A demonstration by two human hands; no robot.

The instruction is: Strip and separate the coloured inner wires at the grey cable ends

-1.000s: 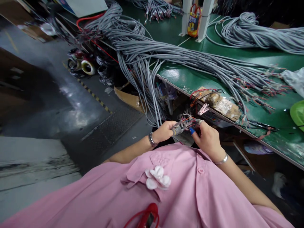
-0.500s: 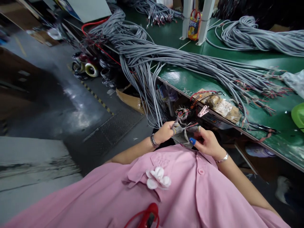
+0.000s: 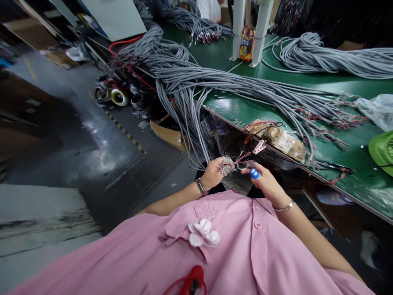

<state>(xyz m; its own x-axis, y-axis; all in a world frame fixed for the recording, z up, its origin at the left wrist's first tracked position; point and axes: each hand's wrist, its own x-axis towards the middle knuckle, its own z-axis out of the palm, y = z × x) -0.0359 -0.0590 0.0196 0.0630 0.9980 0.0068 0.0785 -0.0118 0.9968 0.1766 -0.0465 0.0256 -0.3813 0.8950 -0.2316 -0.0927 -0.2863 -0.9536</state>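
Note:
My left hand [image 3: 212,175] is closed round a tuft of stripped cable ends [image 3: 227,165], with frayed strands and thin coloured wires sticking out of the fist. My right hand [image 3: 266,183], a blue cover on its thumb [image 3: 254,173], is closed at the fingertips on thin wires [image 3: 242,159] that reach across from the left hand. Exactly which wires lie between those fingertips is too small to tell. Just beyond the hands, a pink clothes peg [image 3: 259,147] sits by the bench edge.
Long grey cables [image 3: 233,80] lie along the green bench [image 3: 223,102], some hanging over its edge on the left. A tape-wrapped block [image 3: 284,139], dark-handled tool [image 3: 334,165] and green basket [image 3: 382,149] are at the right. An open cardboard box [image 3: 168,133] stands below.
The wire tuft, which stood above my left hand, now lies lower in its grip. My right thumb has moved up and turned its blue cover toward me. The view has shifted slightly.

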